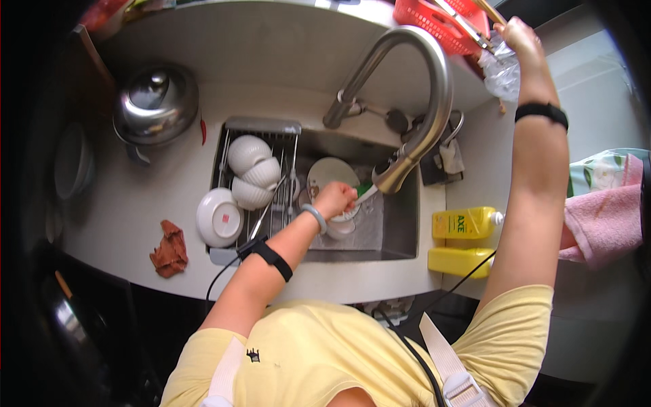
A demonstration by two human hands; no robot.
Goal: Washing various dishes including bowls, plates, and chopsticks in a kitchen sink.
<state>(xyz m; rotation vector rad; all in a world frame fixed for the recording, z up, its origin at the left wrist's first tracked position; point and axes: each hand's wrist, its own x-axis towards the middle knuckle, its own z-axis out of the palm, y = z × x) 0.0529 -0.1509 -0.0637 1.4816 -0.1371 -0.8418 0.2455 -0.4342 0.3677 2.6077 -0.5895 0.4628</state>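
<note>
My left hand (336, 199) is over the sink (399, 224), fingers curled, beside the white stream from the gooseneck faucet (402, 168). A green item (364, 190) shows just past its fingers. Whether this hand grips anything cannot be told. Beneath and around it lie a pale plate (330, 170) and a small white bowl (342, 229). My right hand (518, 36) is raised at the upper right, closed around the end of a wooden utensil (491, 11) beside a red plastic basket (432, 25). White ribbed bowls (250, 152) are stacked in the metal rack at the sink's left.
An upturned white bowl (219, 217) leans on the rack's left edge. Farther left are a lidded steel pan (155, 104), a red chili (203, 131) and a brown cloth (169, 249). Yellow detergent bottles (462, 224) and a pink towel (605, 224) are at the right.
</note>
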